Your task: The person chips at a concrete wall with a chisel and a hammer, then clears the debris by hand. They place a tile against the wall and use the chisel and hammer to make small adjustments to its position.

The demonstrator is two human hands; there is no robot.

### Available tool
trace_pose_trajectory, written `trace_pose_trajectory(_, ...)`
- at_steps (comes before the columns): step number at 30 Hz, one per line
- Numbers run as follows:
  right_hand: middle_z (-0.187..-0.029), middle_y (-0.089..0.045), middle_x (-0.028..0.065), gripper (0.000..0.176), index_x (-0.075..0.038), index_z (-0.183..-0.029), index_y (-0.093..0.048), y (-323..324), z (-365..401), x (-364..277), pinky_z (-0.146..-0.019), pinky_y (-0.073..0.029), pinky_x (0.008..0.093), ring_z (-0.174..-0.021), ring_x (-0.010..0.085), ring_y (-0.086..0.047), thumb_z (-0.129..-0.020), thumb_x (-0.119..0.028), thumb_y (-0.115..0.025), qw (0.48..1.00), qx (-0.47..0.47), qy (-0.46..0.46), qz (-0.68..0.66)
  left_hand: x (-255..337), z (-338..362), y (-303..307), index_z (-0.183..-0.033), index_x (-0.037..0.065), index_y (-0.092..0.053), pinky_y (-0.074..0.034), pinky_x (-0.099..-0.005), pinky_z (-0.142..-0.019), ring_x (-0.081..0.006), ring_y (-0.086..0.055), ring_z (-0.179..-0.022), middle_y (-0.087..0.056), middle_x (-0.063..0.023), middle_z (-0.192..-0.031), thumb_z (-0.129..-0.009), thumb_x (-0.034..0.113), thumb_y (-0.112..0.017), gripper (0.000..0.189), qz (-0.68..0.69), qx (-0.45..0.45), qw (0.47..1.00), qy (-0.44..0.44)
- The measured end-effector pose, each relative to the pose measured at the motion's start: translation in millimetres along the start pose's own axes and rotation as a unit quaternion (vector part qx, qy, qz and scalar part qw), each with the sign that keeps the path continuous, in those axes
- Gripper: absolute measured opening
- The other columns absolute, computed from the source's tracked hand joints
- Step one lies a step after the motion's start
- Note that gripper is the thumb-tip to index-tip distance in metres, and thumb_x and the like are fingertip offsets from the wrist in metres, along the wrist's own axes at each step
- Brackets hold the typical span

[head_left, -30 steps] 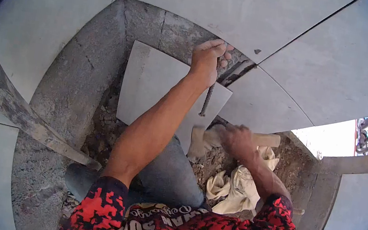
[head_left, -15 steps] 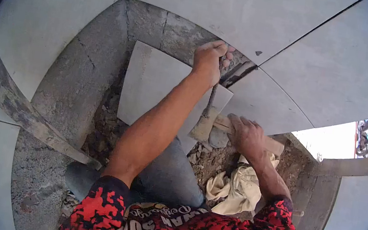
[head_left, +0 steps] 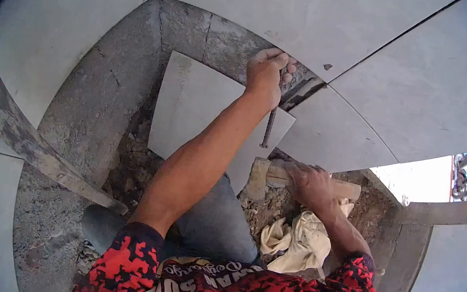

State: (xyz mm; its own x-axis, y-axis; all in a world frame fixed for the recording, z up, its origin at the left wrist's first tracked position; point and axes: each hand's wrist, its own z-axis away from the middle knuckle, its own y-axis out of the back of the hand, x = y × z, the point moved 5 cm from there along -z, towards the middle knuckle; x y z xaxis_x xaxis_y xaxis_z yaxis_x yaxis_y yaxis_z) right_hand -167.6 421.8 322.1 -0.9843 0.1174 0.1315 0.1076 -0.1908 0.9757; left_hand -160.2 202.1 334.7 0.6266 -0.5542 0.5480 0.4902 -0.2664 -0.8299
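A loose tile (head_left: 191,110) was set on a bare patch (head_left: 95,108), bordered above and to the right by laid tiles (head_left: 373,88). A rod (head_left: 269,128) was held by the left hand (head_left: 264,75) over the loose tile's upper right edge. Just below it, a hammer (head_left: 268,176) was gripped by the right hand (head_left: 313,184) over rubble (head_left: 273,205). A cloth (head_left: 298,239) was spread beneath that forearm, right of the knee (head_left: 214,218). A board (head_left: 25,143) was laid far left.

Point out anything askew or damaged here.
The loose tile sits skewed over broken rubble, out of line with the laid tiles. The left hand holds a rod over it; the right hand grips a hammer beside a crumpled cloth.
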Motion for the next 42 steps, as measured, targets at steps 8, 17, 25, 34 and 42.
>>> trace_pose_trajectory(8,-0.078,-0.060,0.0140,0.044,-0.014,-0.112,-0.049,-17.6,14.8,20.1,-0.059,-0.048,0.0408,-0.067,0.0312,-0.059,-0.070,-0.020,-0.058,0.996,0.034,-0.042,-0.071,9.4,12.7,-0.2,-0.104,0.000,-0.044,-0.040,-0.0271,-0.052,-0.0165,-0.051,-0.067,-0.055,-0.0113,-0.082,-0.084,0.002,-0.042,0.020,0.031,0.054,0.998,0.005)
trace_pose_trajectory(17,-0.077,-0.060,0.0136,0.043,-0.012,-0.106,-0.052,-33.0,5.1,12.7,-0.063,-0.047,0.0410,-0.070,0.0324,-0.059,-0.065,-0.021,-0.063,0.995,0.022,-0.053,-0.086,5.6,-0.6,9.0,-0.095,-0.002,-0.050,-0.041,-0.0273,-0.055,-0.0174,-0.053,-0.071,-0.056,-0.0107,-0.085,-0.082,0.004,-0.048,0.015,-0.014,-0.001,1.000,-0.015)
trace_pose_trajectory(25,-0.083,-0.060,0.0100,0.038,-0.013,-0.099,-0.056,-21.1,4.7,3.3,-0.065,-0.047,0.0402,-0.073,0.0291,-0.059,-0.063,-0.021,-0.064,0.995,0.039,-0.025,-0.085,10.4,2.1,9.8,-0.092,-0.001,-0.053,-0.041,-0.0264,-0.056,-0.0160,-0.053,-0.071,-0.057,-0.0100,-0.084,-0.082,0.006,-0.049,0.013,0.007,-0.014,1.000,0.012)
trace_pose_trajectory(34,-0.085,-0.059,0.0080,0.036,-0.013,-0.100,-0.057,-5.8,-1.6,-3.6,-0.067,-0.045,0.0371,-0.072,0.0254,-0.058,-0.065,-0.018,-0.060,0.993,0.095,0.066,-0.006,7.3,3.3,8.0,-0.092,-0.003,-0.054,-0.040,-0.0265,-0.056,-0.0154,-0.052,-0.069,-0.057,-0.0100,-0.083,-0.082,0.005,-0.048,0.013,-0.031,0.004,0.999,-0.043)
trace_pose_trajectory(42,-0.089,-0.057,0.0076,0.038,-0.014,-0.105,-0.052,8.5,-2.9,5.4,-0.065,-0.045,0.0380,-0.074,0.0260,-0.058,-0.068,-0.018,-0.059,0.998,0.051,0.007,-0.029,4.5,-0.8,6.0,-0.091,-0.005,-0.052,-0.039,-0.0229,-0.051,-0.0134,-0.052,-0.064,-0.056,-0.0083,-0.077,-0.081,0.003,-0.045,0.014,-0.009,-0.001,0.998,-0.065)
